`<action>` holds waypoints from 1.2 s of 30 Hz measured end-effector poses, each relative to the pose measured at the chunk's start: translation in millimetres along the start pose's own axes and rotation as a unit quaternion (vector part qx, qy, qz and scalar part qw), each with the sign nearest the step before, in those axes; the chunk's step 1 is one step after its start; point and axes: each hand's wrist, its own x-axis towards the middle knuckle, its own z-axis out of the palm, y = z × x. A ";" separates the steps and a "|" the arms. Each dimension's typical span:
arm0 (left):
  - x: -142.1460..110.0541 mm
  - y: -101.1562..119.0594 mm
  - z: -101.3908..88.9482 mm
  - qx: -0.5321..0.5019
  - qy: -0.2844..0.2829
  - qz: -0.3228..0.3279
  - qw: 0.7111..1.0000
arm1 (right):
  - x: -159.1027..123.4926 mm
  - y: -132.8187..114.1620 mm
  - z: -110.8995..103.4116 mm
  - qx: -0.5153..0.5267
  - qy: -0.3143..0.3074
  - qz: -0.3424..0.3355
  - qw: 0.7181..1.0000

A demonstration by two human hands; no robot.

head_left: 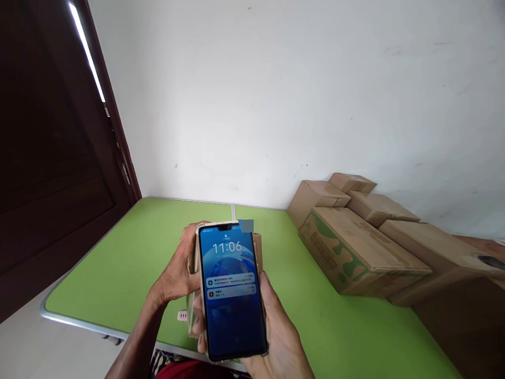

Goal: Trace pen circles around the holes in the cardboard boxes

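A smartphone (232, 295) with a lit blue lock screen reading 11:06 stands upright in front of me, and my right hand (280, 337) grips it from below and the right side. My left hand (179, 273) curls around something behind the phone's left edge, and a small brown cardboard box (258, 250) peeks out past the phone's right edge. A clear plastic piece (192, 313) shows beside the phone's lower left, with a small white item (182, 315) lying on the table next to it. The phone hides most of what the left hand holds.
The green folding table (118, 263) has a metal rim and a seam at the back centre. Several cardboard boxes (355, 247) are stacked at the right along the white wall. A dark wooden door (55, 158) stands at the left.
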 end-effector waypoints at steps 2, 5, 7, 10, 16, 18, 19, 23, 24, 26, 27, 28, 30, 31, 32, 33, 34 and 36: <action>-0.8 -3.6 -0.8 0.002 -0.013 0.002 1.000 | -8.5 -3.0 -2.3 0.008 -0.008 -0.009 1.000; -2.3 -3.1 -1.9 -0.011 -0.025 -0.021 0.999 | -26.0 -10.1 -2.2 0.002 -0.004 -0.006 1.000; -2.9 -0.2 -2.5 -0.019 -0.027 -0.044 0.998 | -39.1 -15.3 -2.0 0.003 0.016 -0.014 1.000; -2.7 3.1 -3.4 -0.017 -0.034 -0.060 0.997 | -58.5 -23.0 -9.7 0.006 0.092 -0.049 0.995; -1.0 1.8 -3.4 -0.009 -0.035 -0.054 0.998 | -85.1 -40.4 -85.5 -0.052 0.370 -0.166 0.913; -0.3 2.4 -2.1 -0.011 -0.035 -0.052 0.998 | -86.1 -44.6 -123.6 -0.084 0.442 -0.155 0.879; 0.1 3.1 -1.4 -0.014 -0.035 -0.051 0.998 | -84.9 -45.8 -142.3 -0.101 0.472 -0.142 0.864; 1.5 5.6 0.7 -0.013 -0.040 -0.053 0.998 | -73.7 -43.7 -202.6 -0.151 0.535 -0.104 0.825; 1.7 5.8 0.8 -0.009 -0.040 -0.051 0.998 | -70.6 -41.8 -213.0 -0.162 0.539 -0.106 0.820; 1.6 5.5 0.7 -0.002 -0.038 -0.045 0.998 | -65.1 -37.5 -228.7 -0.205 0.543 -0.113 0.806; 1.4 5.2 0.6 -0.001 -0.037 -0.043 0.998 | -62.8 -35.6 -234.3 -0.244 0.546 -0.114 0.794; 1.2 4.9 0.4 -0.001 -0.036 -0.043 0.998 | -60.8 -34.1 -238.8 -0.288 0.547 -0.113 0.778; 0.9 4.7 0.3 -0.001 -0.036 -0.044 0.998 | -57.7 -32.5 -244.6 -0.367 0.549 -0.106 0.743; 0.9 4.9 0.5 0.001 -0.036 -0.044 0.998 | -56.5 -32.4 -246.1 -0.397 0.548 -0.102 0.730; 1.0 5.4 0.8 0.005 -0.037 -0.041 0.998 | -55.6 -32.8 -246.7 -0.419 0.546 -0.097 0.719; 1.2 6.0 1.1 0.010 -0.037 -0.037 0.999 | -54.8 -33.7 -246.4 -0.439 0.543 -0.091 0.710; 1.5 6.9 1.6 0.014 -0.038 -0.034 0.999 | -54.1 -34.9 -245.3 -0.463 0.540 -0.084 0.698; 2.0 8.7 2.7 0.018 -0.039 -0.032 0.999 | -52.3 -38.0 -240.9 -0.516 0.530 -0.064 0.670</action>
